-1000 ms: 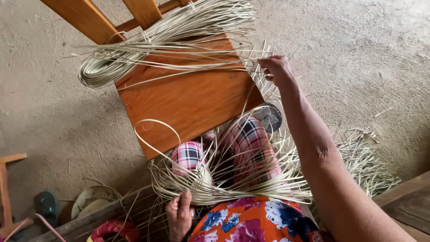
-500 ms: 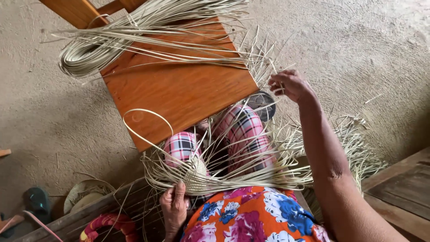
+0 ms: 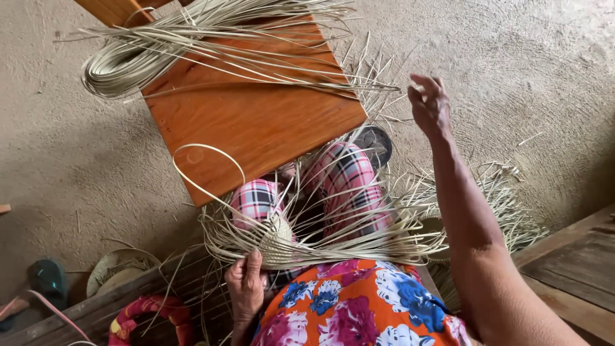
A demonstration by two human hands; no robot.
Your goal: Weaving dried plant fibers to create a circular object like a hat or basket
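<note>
Woven start (image 3: 277, 242): pale straw, with loose strands of the same colour fanning out. Strip bundle (image 3: 147, 51), far left: pale greenish straw. Chair seat (image 3: 256, 122): glossy orange-brown wood. Trousers (image 3: 349, 186): pink, white and black plaid. Shirt (image 3: 359, 307): orange with blue, white and magenta flowers. Floor (image 3: 525, 70): grey-beige. Ring (image 3: 144, 317), near left: red with yellow bands. Sandal (image 3: 48, 279): teal.

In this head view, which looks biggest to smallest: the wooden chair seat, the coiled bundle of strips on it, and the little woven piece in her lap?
1. Wooden chair seat
2. Coiled bundle of strips
3. Woven piece, held by the left hand; it sits nearer the camera, yet looks smallest.
</note>
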